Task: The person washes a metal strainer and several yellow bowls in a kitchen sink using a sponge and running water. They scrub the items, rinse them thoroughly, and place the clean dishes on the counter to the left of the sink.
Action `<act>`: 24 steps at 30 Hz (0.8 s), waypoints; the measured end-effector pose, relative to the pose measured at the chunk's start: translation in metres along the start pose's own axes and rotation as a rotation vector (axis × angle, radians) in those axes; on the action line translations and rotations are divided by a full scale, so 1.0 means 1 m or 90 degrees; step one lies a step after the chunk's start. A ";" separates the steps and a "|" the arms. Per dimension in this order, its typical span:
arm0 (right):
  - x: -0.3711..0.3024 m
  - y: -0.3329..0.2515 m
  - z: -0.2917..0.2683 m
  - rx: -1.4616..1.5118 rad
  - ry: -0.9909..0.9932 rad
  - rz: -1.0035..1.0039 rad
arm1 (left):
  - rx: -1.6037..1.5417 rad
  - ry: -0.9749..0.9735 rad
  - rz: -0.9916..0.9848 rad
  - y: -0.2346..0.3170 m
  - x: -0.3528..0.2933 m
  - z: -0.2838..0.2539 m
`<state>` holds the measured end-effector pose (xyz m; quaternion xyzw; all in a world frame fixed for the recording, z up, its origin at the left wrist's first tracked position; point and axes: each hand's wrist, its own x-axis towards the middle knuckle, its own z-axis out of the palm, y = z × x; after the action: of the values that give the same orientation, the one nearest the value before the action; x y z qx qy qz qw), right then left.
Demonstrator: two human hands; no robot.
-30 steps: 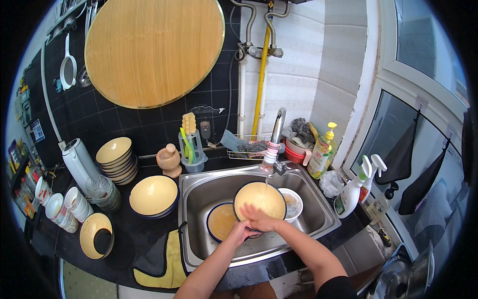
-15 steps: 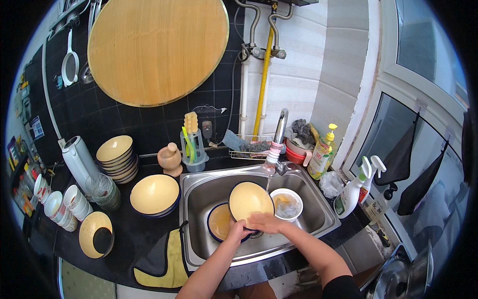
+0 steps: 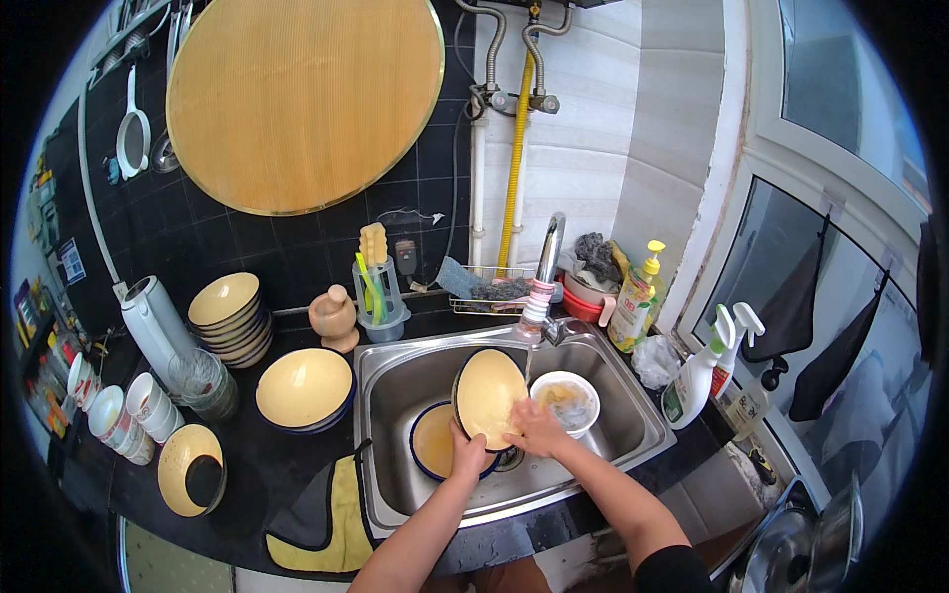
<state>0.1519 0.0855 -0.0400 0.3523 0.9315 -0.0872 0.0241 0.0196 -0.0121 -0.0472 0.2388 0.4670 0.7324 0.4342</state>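
Over the sink, a cream bowl with a dark rim (image 3: pixel 488 391) is tilted up on its edge beside the running tap (image 3: pixel 550 259). My left hand (image 3: pixel 469 455) is closed on its lower rim, thumb inside. My right hand (image 3: pixel 543 429) has its fingers apart against the bowl's lower right inner side. Under the held bowl, partly covered by it, a second cream bowl (image 3: pixel 427 445) with a blue rim sits in the sink (image 3: pixel 395 504). To the right stands a white tub (image 3: pixel 591 403) with cloudy water and something yellowish in it.
Left of the sink are a large cream bowl (image 3: pixel 304 385), stacked bowls (image 3: pixel 229 301), a mortar (image 3: pixel 333 321) and a yellow cloth (image 3: pixel 346 539). On the right stand a soap bottle (image 3: pixel 638 301) and spray bottles (image 3: pixel 692 385). A wire rack (image 3: pixel 484 305) is behind the sink.
The bowl has been turned more upright, its opening now narrower in view. My right hand has shifted right from its bottom to its right side; my left hand keeps hold.
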 end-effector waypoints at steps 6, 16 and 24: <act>-0.008 -0.014 0.001 0.169 0.082 0.144 | 0.001 0.007 -0.055 0.030 -0.014 0.014; -0.004 0.043 0.009 0.838 0.249 0.281 | 0.595 0.073 0.278 0.031 -0.015 0.011; -0.012 0.016 -0.007 0.621 0.545 0.215 | 0.990 -0.407 0.213 -0.015 -0.007 0.035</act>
<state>0.1712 0.0910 -0.0338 0.4671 0.6450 -0.3455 -0.4963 0.0553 0.0015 -0.0443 0.7294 0.6504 0.1558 0.1437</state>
